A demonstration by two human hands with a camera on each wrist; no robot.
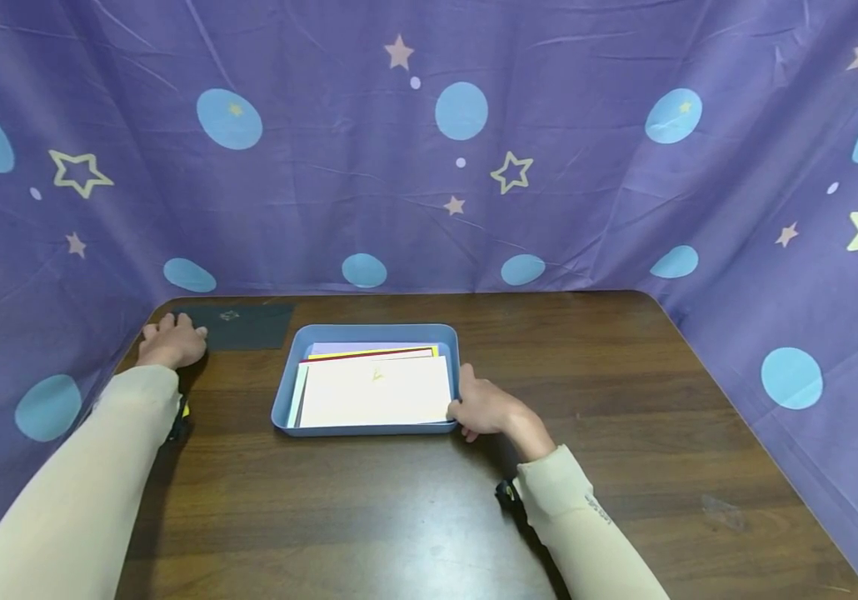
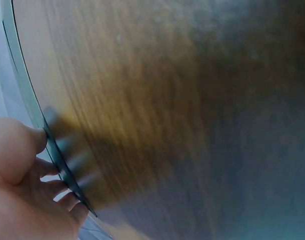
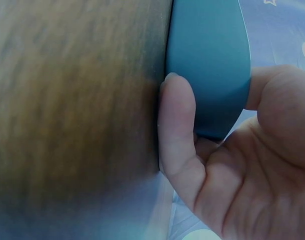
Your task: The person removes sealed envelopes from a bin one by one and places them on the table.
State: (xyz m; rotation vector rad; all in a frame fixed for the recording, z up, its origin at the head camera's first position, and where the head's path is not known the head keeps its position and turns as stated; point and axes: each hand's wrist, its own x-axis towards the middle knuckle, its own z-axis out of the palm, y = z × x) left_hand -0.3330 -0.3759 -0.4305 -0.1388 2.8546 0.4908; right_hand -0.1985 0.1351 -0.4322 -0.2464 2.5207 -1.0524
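A blue tray [image 1: 279,392] lies on the table, holding a stack of flat sheets; a white sheet [image 1: 376,396] with a small yellowish mark is on top. Yellow, red-edged and lilac sheets [image 1: 369,347] show behind it. My right hand [image 1: 491,407] grips the tray's right end near the front corner; in the right wrist view, one finger lies low along the blue wall [image 3: 210,60] and the thumb is at the rim. At the far left, my left hand [image 1: 172,342] rests with spread fingers at the left end of a dark green sheet [image 1: 252,327].
The brown wooden table [image 1: 586,383] has rounded far corners. A purple curtain [image 1: 369,208] with stars and blue dots hangs along its back and sides. A bit of clear tape [image 1: 724,512] is stuck on the right part of the table.
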